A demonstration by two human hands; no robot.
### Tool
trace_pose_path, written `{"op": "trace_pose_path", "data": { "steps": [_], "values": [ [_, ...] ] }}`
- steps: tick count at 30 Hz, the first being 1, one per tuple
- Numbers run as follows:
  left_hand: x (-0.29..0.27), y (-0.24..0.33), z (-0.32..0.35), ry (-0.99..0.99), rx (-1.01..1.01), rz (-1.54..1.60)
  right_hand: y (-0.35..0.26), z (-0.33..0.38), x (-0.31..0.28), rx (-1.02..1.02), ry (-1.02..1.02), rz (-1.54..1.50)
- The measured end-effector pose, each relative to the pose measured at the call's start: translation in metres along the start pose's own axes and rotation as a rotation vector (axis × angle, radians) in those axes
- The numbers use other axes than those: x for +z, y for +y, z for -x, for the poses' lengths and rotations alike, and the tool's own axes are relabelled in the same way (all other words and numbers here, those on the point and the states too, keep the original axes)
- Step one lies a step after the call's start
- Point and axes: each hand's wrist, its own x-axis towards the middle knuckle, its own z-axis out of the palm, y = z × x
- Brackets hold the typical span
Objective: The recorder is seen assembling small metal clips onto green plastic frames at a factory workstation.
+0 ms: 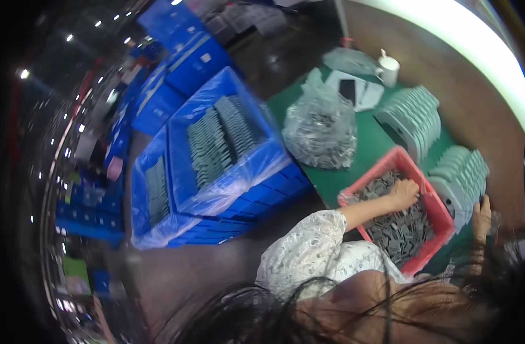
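My left hand (404,195) is inside a pink-red plastic bin (443,221), over many small dark grey flat pieces (401,238). Its fingers are curled together, and whatever they hold is hidden. On the right, my right hand (481,219) has its fingers stretched out beside the near end of a row of pale grey-green curved parts (457,178); I cannot tell whether it touches them. A second row of similar parts (411,120) stands farther back, upright and packed side by side.
The green tabletop (325,180) also carries a clear plastic bag (321,123) of small pieces, a white mug (388,70), papers with a dark phone-like object (347,90) and another plastic bag (349,61). Blue lined crates (248,198) of grey parts stand left of the table.
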Motion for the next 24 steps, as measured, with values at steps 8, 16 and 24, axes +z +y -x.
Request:
{"op": "trace_pose_path", "data": {
  "steps": [8,16,24],
  "values": [
    [-0.066,0.041,0.069,0.097,-0.139,0.666,-0.164,0.055,-0.051,-0.582,-0.277,-0.198],
    [-0.128,0.056,0.160,-0.028,-0.432,0.962,-0.236,0.079,-0.048,-0.846,-0.403,-0.140],
    [-0.148,0.085,0.221,0.168,-0.472,0.905,-0.320,0.119,-0.049,-1.187,-0.571,-0.212]
  ]
}}
